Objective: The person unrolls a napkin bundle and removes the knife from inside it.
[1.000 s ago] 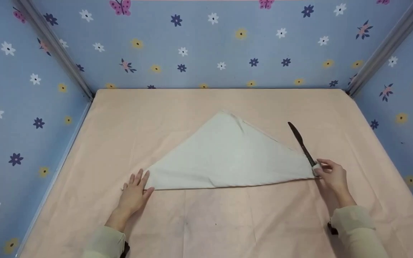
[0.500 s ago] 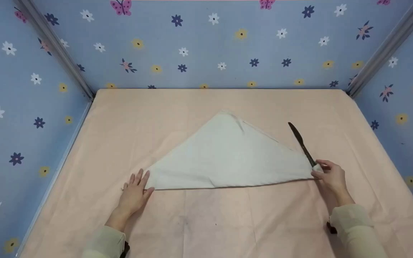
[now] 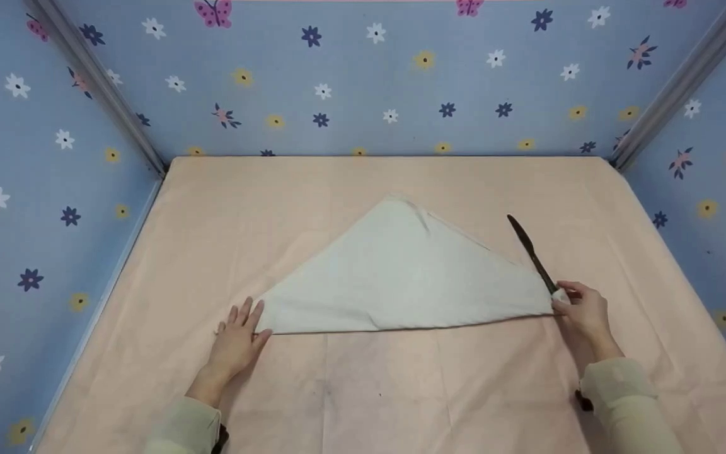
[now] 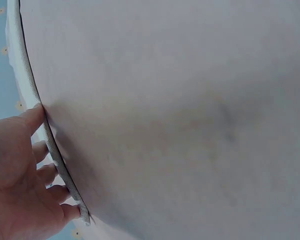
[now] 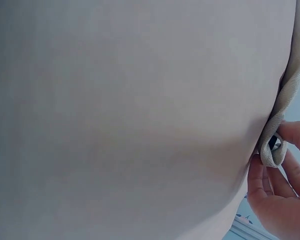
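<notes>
A white cloth napkin [image 3: 394,271], folded into a wide triangle, lies with its long edge toward me and its peak away. A dark table knife [image 3: 527,249] lies slanted across its right end, blade pointing to the back. The knife's handle end disappears under the turned-over cloth corner. My right hand [image 3: 587,315] pinches that corner between thumb and fingers; in the right wrist view the cloth makes a small loop [image 5: 276,161] around something dark. At the left corner my left hand [image 3: 234,343] rests with fingers stretched out, thumb and fingertips touching the napkin's edge.
A pale peach tablecloth [image 3: 375,391] with faint creases covers the table. Blue flowered panels [image 3: 350,75] stand at the back and on both sides, joined by grey posts [image 3: 101,88] at the far corners.
The right thumb and fingertips shift very slightly at the napkin's corner. The left hand, napkin and knife keep practically the same place.
</notes>
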`<state>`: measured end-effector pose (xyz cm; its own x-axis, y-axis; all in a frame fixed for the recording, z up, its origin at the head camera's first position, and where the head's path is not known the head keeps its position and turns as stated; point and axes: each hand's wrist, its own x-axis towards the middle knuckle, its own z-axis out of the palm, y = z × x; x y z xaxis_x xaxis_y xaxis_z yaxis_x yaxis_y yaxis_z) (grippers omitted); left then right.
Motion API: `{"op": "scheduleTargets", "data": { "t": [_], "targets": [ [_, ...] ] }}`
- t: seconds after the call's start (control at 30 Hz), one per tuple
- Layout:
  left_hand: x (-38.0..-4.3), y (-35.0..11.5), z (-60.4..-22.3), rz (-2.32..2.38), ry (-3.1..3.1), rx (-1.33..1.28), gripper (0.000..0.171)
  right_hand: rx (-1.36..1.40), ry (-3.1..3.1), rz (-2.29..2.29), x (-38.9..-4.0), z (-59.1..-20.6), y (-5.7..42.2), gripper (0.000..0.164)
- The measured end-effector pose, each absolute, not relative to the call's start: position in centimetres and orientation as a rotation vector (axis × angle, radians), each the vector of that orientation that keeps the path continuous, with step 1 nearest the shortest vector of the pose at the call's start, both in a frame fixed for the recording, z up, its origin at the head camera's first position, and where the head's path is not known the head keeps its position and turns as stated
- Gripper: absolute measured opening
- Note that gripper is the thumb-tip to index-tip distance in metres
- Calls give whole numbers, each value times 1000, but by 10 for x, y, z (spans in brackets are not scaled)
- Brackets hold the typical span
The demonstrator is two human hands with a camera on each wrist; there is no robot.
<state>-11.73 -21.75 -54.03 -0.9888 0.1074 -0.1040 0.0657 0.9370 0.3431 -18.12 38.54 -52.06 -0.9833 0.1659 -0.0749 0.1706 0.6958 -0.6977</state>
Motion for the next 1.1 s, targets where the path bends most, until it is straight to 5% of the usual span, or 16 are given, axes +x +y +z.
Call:
{"op": "scheduleTargets", "data": {
  "t": [1.1],
  "targets": [
    [-117,-217,-540,562,2985,136,60,333,2897,-1187,-176,-516,406,37]
  ]
}}
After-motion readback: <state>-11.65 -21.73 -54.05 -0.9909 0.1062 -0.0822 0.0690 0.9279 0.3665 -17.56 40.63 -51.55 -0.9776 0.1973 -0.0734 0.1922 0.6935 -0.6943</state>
